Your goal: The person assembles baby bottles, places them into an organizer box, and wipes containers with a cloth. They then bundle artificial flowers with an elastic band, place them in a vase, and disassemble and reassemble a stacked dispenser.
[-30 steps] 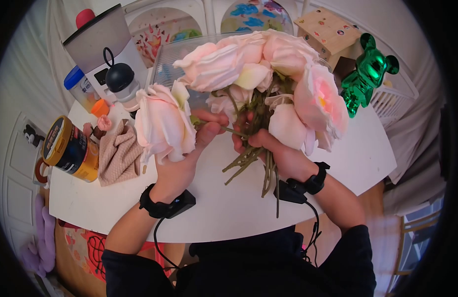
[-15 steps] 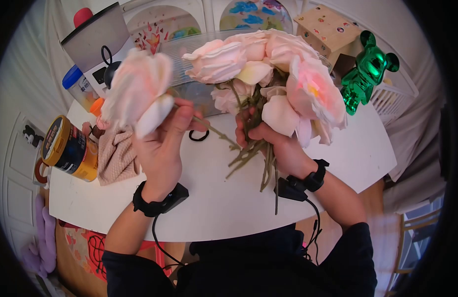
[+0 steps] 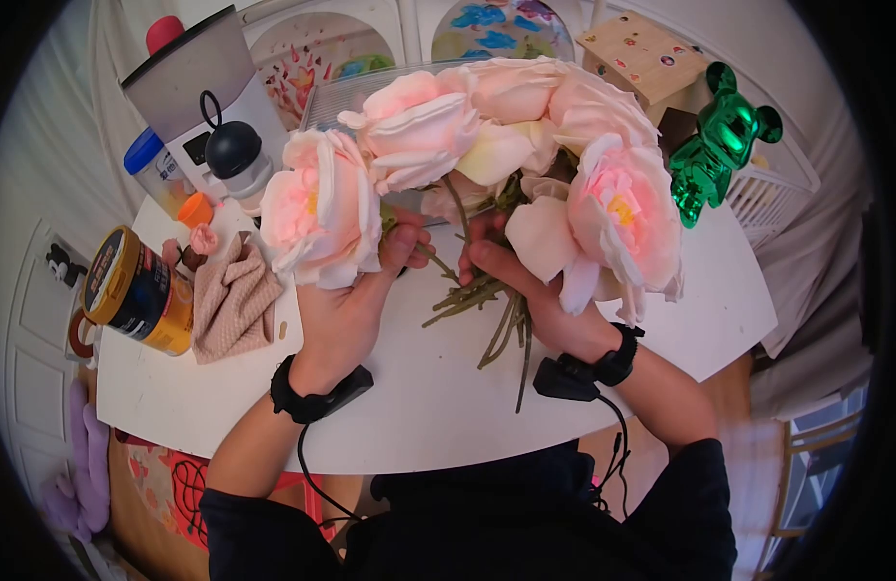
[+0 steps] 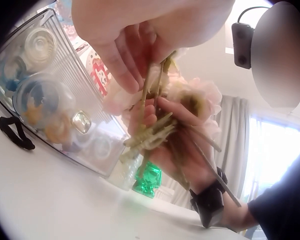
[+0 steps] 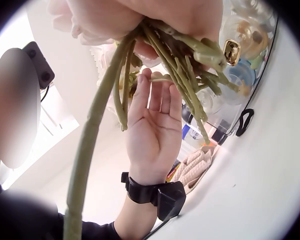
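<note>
On the left of the head view, my left hand (image 3: pixel 343 308) pinches the thin stem of a pale pink artificial rose (image 3: pixel 322 208) just below its bloom. That bloom faces me and shows a yellow centre. A bundle of green stems (image 3: pixel 501 324) is held in my right hand (image 3: pixel 543 298), with several large pink roses (image 3: pixel 428 131) fanned above it. The lone rose's stem slants down to the right hand's fingertips. From below, the right wrist view shows cut stem ends (image 5: pixel 195 95) poking out at different lengths, and my left hand's palm (image 5: pixel 155 135) beyond them.
A clear lidded box (image 4: pixel 65 125) stands behind the flowers, a black hair tie (image 4: pixel 16 134) before it. To the left are a yellow and black tub (image 3: pixel 143 295), a beige cloth (image 3: pixel 237 305) and a dark-lidded bottle (image 3: pixel 240 155). A shiny green bear figure (image 3: pixel 716 145) stands right.
My left hand swung the lone rose up and left, then brought it back against the bunch. Its bloom has turned to face me. The bunch in my right hand has tilted slightly.
</note>
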The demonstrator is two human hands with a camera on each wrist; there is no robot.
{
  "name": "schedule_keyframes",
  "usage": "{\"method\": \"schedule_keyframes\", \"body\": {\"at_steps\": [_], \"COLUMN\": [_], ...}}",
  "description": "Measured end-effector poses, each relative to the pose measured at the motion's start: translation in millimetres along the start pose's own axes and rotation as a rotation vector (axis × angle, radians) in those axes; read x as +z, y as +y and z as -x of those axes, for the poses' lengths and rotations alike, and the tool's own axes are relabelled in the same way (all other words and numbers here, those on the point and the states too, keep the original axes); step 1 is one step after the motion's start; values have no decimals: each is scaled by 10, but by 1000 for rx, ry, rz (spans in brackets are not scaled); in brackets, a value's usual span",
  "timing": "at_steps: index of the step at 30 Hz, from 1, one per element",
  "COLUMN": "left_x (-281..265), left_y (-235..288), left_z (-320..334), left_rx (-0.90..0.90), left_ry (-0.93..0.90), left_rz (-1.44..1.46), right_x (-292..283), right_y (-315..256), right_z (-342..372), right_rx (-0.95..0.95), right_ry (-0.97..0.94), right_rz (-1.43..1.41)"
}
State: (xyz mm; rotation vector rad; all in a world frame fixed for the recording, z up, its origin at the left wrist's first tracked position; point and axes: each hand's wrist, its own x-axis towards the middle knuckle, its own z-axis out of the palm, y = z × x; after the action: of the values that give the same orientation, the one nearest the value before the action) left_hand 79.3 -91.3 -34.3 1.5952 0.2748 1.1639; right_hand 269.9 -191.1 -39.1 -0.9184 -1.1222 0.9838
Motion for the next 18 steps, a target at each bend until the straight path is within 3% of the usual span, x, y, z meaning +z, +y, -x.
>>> {"method": "schedule_keyframes", "body": {"at_steps": [8, 10, 13, 17, 18], "left_x": [47, 46, 34, -53, -58], "left_y": [15, -4, -36, -83, -87], "left_z": [30, 46, 73, 172, 180], "left_rx": [7, -8, -44, -79, -56], "left_ry": [3, 2, -2, -67, -89], "left_rz": [-38, -34, 29, -169, -218], "right_x": [-5, -78, -35, 139, 250], "right_y": [107, 198, 82, -165, -205], "right_z": [17, 9, 13, 27, 25], "right_rx": [17, 23, 55, 101, 19], "right_ry": [7, 22, 15, 6, 21], "right_rz": [-69, 140, 202, 295, 383]}}
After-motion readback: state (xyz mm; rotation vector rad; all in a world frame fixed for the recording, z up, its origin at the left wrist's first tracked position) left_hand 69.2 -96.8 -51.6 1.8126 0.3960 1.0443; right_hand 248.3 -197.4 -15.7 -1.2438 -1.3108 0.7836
